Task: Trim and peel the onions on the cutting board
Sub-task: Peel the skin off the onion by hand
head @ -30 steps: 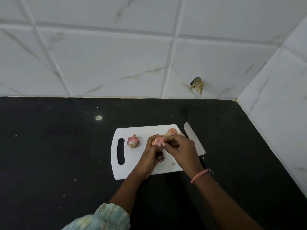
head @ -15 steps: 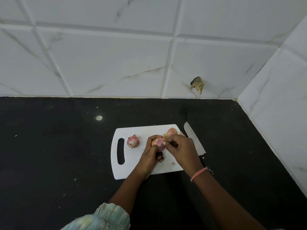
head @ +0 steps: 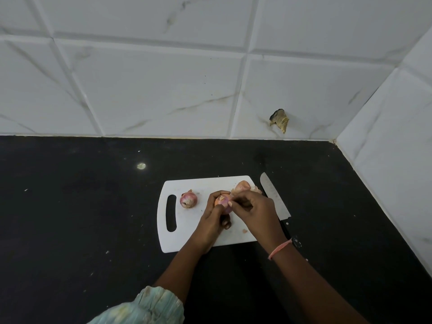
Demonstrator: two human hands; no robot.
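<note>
Onion (head: 223,202) is gripped by left hand (head: 214,218) above cutting board (head: 187,239); its skin is pinched by right hand (head: 253,210). Skin is best pulled in whole sheets, onion rotated between pulls.

Smooth white plastic cutting board (head: 187,239); shiny metal knife blade (head: 274,198).
</note>
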